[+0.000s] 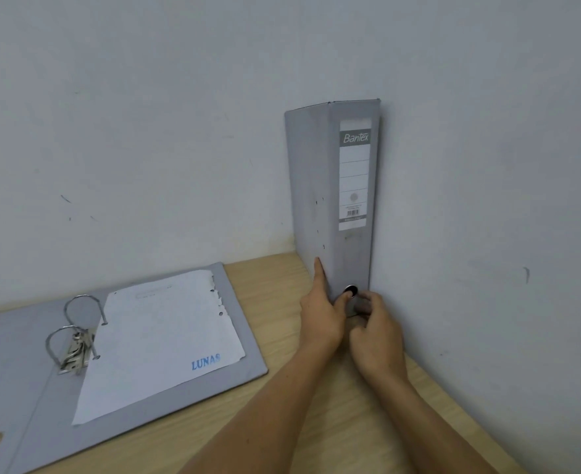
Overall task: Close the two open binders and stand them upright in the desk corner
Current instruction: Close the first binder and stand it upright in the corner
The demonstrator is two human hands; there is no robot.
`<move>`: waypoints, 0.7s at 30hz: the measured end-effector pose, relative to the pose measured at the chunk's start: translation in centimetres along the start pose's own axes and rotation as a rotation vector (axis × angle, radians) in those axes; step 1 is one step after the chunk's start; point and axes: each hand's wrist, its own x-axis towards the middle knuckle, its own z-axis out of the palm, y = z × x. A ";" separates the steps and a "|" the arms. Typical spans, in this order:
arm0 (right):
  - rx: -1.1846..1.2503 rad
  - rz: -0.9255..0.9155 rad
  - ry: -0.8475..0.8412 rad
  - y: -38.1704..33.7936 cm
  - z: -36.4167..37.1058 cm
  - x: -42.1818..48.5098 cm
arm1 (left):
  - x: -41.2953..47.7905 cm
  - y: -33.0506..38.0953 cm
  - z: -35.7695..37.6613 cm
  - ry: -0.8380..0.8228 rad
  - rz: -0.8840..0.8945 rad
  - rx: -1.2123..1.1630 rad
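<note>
Grey card is under both hands at the foot of the closed binder (pixel 337 186), which stands upright in the desk corner with its spine facing out. Flat along the binder's left cover, the left hand (pixel 323 316) points its forefinger up the side and rests its thumb at the metal finger hole (pixel 351 291) low on the spine; it presses rather than grips. Curled loosely at the bottom right edge of the spine, beside the wall (pixel 487 200), the right hand (pixel 378 333) touches the binder with its fingertips, though whether it pinches anything I cannot tell. This low, two-sided hold looks meant to square the base into the corner so the binder stays up, with the walls taking its weight behind and to the right. Whatever it contains is hidden. To the left on the wooden desk (pixel 282 388) the open binder (pixel 145 388) lies flat, well apart from the hands. Its metal rings (pixel 77 323) stand closed, and a torn-edged sheet of paper (pixel 159 343) stamped LUNAS lies on its right half. That one likely comes next.
</note>
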 end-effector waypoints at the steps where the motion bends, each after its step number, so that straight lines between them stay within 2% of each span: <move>1: -0.005 0.002 -0.001 0.0 -0.1 0.0 | 0.2 -0.2 -0.1 -0.003 -0.008 -0.014; 6: -0.018 0.004 0.000 0.1 0.1 0.2 | 0.0 -0.6 -1.0 -0.031 -0.089 -0.061; 11: -0.007 -0.002 0.017 -0.1 0.1 -0.1 | -1.5 -1.0 -2.4 -0.092 -0.092 0.027; 15: -0.072 0.004 -0.037 -0.5 -0.8 -1.2 | -3.8 -0.8 -4.6 -0.167 -0.131 0.051; 21: -0.276 -0.040 -0.219 -1.6 -1.3 -6.1 | -9.5 -0.7 -10.6 -0.304 -0.168 0.084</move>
